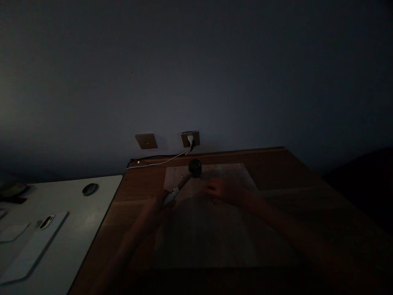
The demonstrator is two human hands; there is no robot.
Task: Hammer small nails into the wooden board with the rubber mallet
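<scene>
The scene is very dark. My left hand (pixel 159 203) is closed round the handle of a mallet (pixel 184 180); its black head (pixel 195 168) rests near the far edge of a pale board (pixel 205 229) lying on the brown wooden table (pixel 291 180). My right hand (pixel 222 190) lies on the board just right of the mallet, fingers bent down as if pinching something small that I cannot make out.
A white table (pixel 76 229) at the left carries a white phone (pixel 35 248), a flat pale pad (pixel 14 231) and a dark round mouse (pixel 90 189). On the wall are a switch plate (pixel 146 141) and a socket with a white plug (pixel 190 139); its cable (pixel 159 162) trails left.
</scene>
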